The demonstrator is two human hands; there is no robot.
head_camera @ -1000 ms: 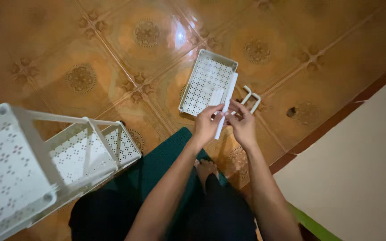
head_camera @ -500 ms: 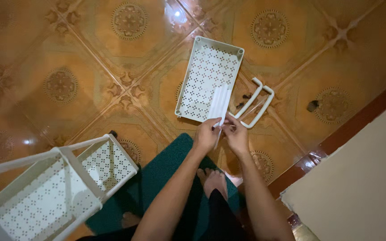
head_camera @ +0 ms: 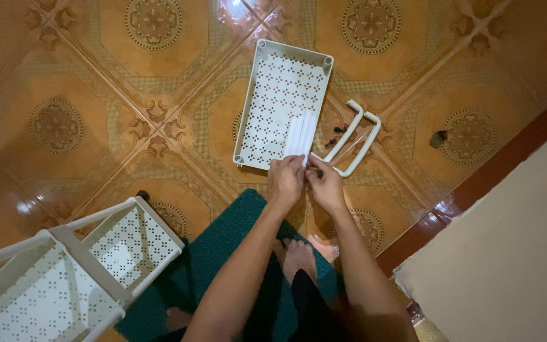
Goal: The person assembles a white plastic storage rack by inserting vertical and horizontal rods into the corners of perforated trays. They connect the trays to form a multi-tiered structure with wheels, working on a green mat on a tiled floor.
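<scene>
Your left hand (head_camera: 286, 180) and right hand (head_camera: 325, 185) have brought the white posts (head_camera: 301, 136), pinched in the fingers, down over the perforated tray (head_camera: 284, 76).

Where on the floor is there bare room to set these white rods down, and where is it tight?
Bare tile lies left of the perforated tray, above the partly built rack, and right of the U-shaped handle toward the small dark piece. It is crowded where the left hand and right hand hold the white rods between tray and handle.
</scene>
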